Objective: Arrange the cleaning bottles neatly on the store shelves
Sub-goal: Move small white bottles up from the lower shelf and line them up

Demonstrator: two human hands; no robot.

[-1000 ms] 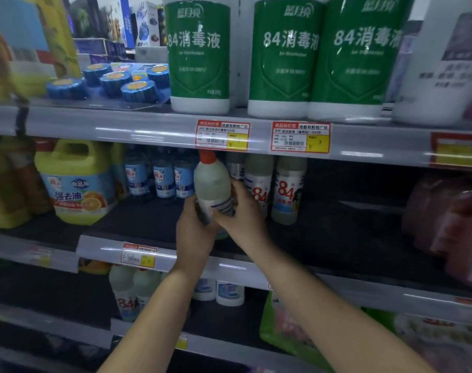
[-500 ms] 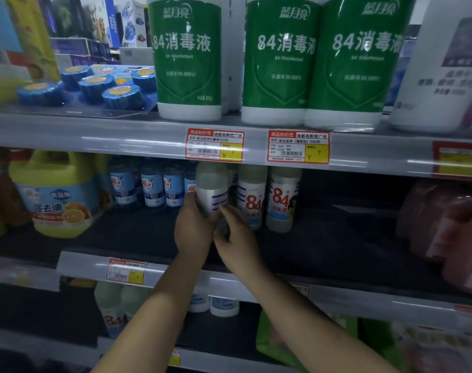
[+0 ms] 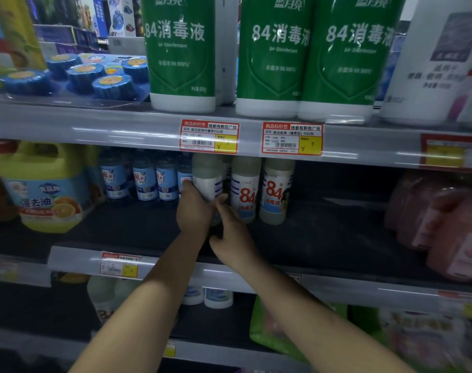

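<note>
On the dark middle shelf [image 3: 323, 232] of a store aisle, a person's left hand [image 3: 193, 211] curls round a pale white plastic disinfectant bottle [image 3: 206, 181], its cap hidden behind the shelf rail above. The right hand [image 3: 230, 232] sits just beside it, fingers loosely bent, fingertips touching the bottle's lower side without gripping. The bottle stands upright, between a row of small blue-labelled bottles [image 3: 144, 181] and two white bottles printed with a red "84" [image 3: 259, 189]. Its label faces away, unlike its neighbours. The risk, by the look of it: nudging the bottle further in could knock the tightly packed blue-labelled row or topple the nearest "84" bottle, since the gap is narrow.
</note>
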